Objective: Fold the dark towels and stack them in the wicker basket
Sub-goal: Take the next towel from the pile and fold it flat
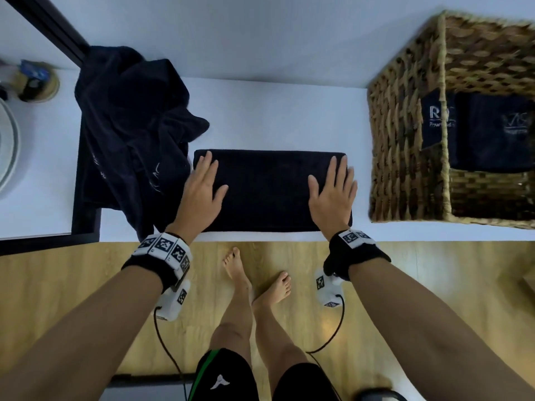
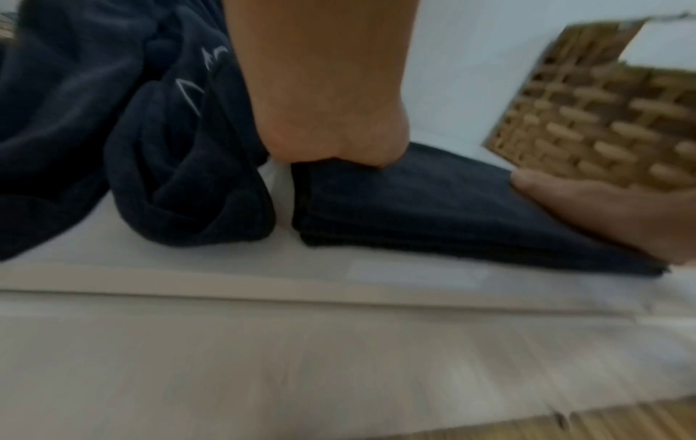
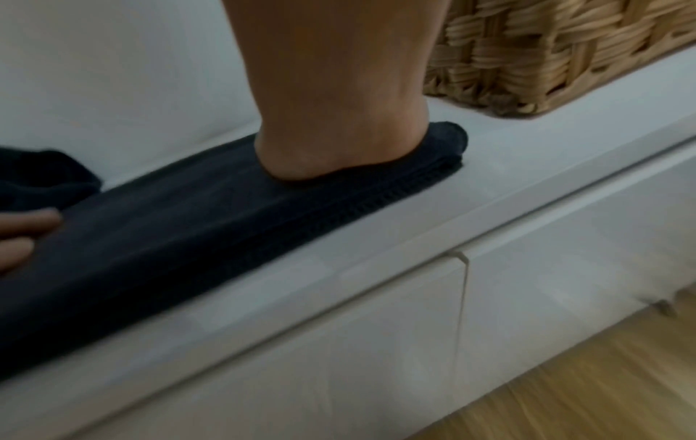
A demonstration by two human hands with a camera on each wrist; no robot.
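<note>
A dark folded towel [image 1: 269, 189] lies flat as a long rectangle near the front edge of the white counter [image 1: 275, 111]. My left hand [image 1: 202, 188] presses flat on its left end, fingers straight. My right hand [image 1: 333, 192] presses flat on its right end the same way. In the left wrist view the towel [image 2: 433, 208] shows several stacked layers under my palm [image 2: 331, 125]. In the right wrist view my palm [image 3: 339, 134] rests on the towel's [image 3: 169, 226] end. The wicker basket [image 1: 405, 146] stands at the right and holds folded dark towels [image 1: 486, 131].
A heap of unfolded dark towels [image 1: 130, 125] lies just left of the folded one, partly over a black frame [image 1: 84, 215]. A small jar [image 1: 37, 82] and a plate rim [image 1: 8, 146] sit far left. A white wall runs behind the counter. White drawer fronts [image 3: 414, 327] are below.
</note>
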